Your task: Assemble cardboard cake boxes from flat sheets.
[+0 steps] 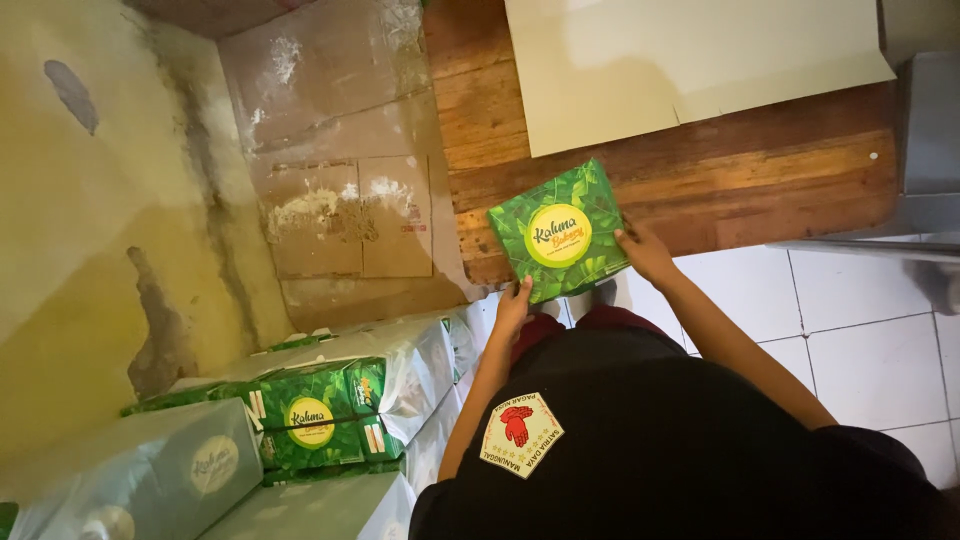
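Wooden tabletop below you carries a green leaf-printed box at its near edge, your left hand and right hand gripping opposite corners; keep it level, fingers pinched firmly.

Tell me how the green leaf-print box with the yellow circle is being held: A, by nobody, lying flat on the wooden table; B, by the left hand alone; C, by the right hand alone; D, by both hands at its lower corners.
D: the left hand grips the lower left corner of the green box and the right hand the lower right corner, over the edge of the wooden table.
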